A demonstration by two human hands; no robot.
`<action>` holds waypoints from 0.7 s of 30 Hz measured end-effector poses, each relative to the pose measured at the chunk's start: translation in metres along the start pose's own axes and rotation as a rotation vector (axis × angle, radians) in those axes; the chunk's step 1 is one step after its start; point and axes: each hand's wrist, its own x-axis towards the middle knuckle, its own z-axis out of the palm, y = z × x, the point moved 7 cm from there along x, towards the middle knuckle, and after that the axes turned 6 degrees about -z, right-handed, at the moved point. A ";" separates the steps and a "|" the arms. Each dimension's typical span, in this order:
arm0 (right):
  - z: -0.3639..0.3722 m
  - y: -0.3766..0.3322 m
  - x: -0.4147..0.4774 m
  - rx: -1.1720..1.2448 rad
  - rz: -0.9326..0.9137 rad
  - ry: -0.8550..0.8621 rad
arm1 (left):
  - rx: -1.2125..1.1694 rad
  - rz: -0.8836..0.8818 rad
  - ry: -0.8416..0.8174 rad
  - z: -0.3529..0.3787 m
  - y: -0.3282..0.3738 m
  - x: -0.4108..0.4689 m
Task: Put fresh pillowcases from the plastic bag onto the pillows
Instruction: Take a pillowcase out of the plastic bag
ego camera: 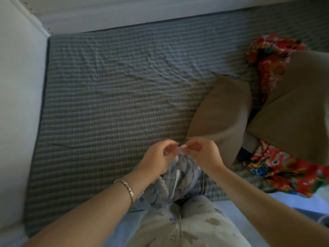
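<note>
Our left hand (159, 155) and right hand (204, 153) meet fingertip to fingertip, each pinching the gathered top of the clear plastic bag (178, 180) between thumb and curled fingers. The bag stands on the near edge of the bed (106, 97), right against our legs, and blue-grey folded fabric shows through it; we cannot tell whether its top is knotted or only bunched. A metal bracelet (126, 188) sits on our left wrist. Just beyond the right hand lies a tan pillow (224, 113), bare of any patterned case, with a second tan pillow (295, 111) to its right. Red floral cloth (270, 57) is bunched behind and below the pillows. The bed wears a grey checked sheet, rumpled in the middle.
</note>
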 end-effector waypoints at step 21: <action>-0.039 0.029 -0.014 -0.046 0.058 0.120 | 1.000 0.117 -0.139 0.017 -0.024 0.002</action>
